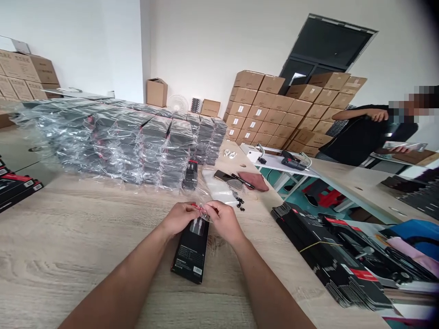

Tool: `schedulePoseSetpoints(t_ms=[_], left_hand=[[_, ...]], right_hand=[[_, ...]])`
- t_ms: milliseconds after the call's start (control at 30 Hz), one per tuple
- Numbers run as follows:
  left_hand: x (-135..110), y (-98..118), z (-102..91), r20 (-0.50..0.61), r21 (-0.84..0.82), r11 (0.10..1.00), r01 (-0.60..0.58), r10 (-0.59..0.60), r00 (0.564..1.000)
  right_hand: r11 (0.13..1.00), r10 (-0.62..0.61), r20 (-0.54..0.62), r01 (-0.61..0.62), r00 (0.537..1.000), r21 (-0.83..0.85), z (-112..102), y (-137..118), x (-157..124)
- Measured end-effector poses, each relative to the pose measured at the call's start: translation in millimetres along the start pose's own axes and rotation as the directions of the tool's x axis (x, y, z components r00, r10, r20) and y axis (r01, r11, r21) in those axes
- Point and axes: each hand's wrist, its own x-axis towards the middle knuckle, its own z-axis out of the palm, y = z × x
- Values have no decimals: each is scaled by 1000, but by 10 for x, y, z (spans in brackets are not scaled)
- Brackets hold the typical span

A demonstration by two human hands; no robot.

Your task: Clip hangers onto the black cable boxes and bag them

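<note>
1. Your left hand (180, 218) and your right hand (224, 223) meet above the bench (68, 246), close to its near edge. Your fingers (215, 209) are pressed together on both sides, pinching a scrap of clear plastic (203, 211) with a thin red strip in it.
2. A black box (190, 251) lies flat on the bench directly under your hands, tilted at an angle to the near edge. Its top end is just below your fingers, and a barcode label shows at its lower end.
3. Just beyond your hands, toward the far side of the bench, lies a white plastic sheet (216, 187). Beside it are a dark flat object (224, 177), a reddish-brown pouch (253, 181) and some small black parts (239, 202).
4. Along the far edge, a large block of black boxes in clear wrap (137, 141) stands on the bench.
5. Toward the right edge, rows of overlapping black boxes (325, 251) lie well apart from your hands.
6. Past the bench, cardboard cartons (264, 105) are stacked against the wall, and a co-worker in a black shirt (363, 132) stands at the right.
</note>
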Motion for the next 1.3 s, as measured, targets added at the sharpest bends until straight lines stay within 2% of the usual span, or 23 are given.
schedulePoseSetpoints(t_ms=[67,133,267,367,500,633,733,867,967,1067,1200,1300], left_hand=[[2,2,-1,-27,-34,999,8,-9,1000],[-4,9,-6,-46,-85,996,37,-41,998],[-20,10,-20,-42,-180,979,92,-101,994],[-24,8,-19,-33,-228,970,78,-88,996],[-36,45,-4,0,-252,966,62,-63,998],[-46,87,2,-26,-229,971,70,-78,997],[-39,80,-5,-2,-262,962,72,-75,997],[-20,37,-13,-47,-256,965,51,-66,997],[-6,10,-12,-70,-165,986,34,-46,996],[8,3,-24,-65,-43,999,-16,13,998],[14,20,-56,-104,109,989,-102,113,988],[9,26,-58,-94,139,987,-75,88,992]], right_hand=[[998,29,-38,-27,999,57,-16,7,-36],[998,36,-26,-34,999,61,-46,20,-67],[992,-51,62,57,997,-111,-99,65,-92],[964,-129,39,134,991,-229,-120,75,-87],[887,-232,-2,211,973,-411,-127,28,-73],[824,-294,74,292,953,-485,-91,-19,-60],[863,-264,60,264,963,-430,-38,-6,-62],[995,-25,-16,23,1000,-92,24,75,-79],[983,105,51,-111,993,143,16,133,-68],[948,164,56,-173,985,266,-41,160,-37],[942,200,-109,-160,974,296,-72,158,-25],[990,109,-187,-89,976,111,-14,142,-49]])
